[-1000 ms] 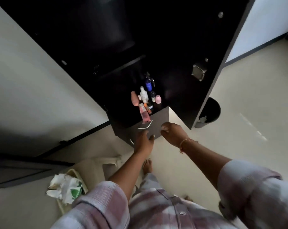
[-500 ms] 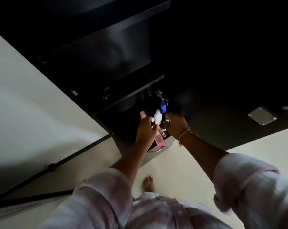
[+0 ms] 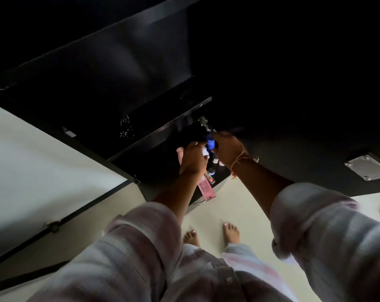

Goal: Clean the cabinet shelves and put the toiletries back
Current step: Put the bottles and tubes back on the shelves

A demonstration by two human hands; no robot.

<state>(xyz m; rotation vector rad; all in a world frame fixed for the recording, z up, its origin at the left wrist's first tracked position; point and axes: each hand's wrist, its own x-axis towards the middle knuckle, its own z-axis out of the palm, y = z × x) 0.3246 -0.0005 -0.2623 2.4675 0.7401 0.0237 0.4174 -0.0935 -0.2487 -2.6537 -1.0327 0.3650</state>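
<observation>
Pretty dark shot, but both hands are up inside the black cabinet (image 3: 271, 94), working at the cluster of toiletries on its low shelf (image 3: 163, 162). The right hand (image 3: 229, 147) has its fingers curled round a blue spray bottle (image 3: 210, 144), whose grey trigger head pokes out just above the fingers. The left hand (image 3: 193, 159) sits right beside it, almost touching, and is wrapped over a white bottle (image 3: 205, 151), with only a sliver of it peeking out next to the blue one; it looks like a grip, though the fingers themselves are hidden. A pale pink bottle (image 3: 180, 154) stands just past the left hand on its outer side. Below the blue spray bottle, between the two wrists, a few small dark-capped bottles (image 3: 214, 164) stand on the shelf, too small to tell what they are. Nearer the person than those, a flat pink tube (image 3: 206, 188) lies at the shelf's front edge, partly overhanging it. There's a thread bracelet (image 3: 239, 161) on the right wrist, plaid sleeves pushed up, and bare feet (image 3: 230, 233) on the pale floor (image 3: 239, 203) below the shelf. A metal plate (image 3: 367, 167) is screwed to the cabinet door off to the right of the blue bottle.
</observation>
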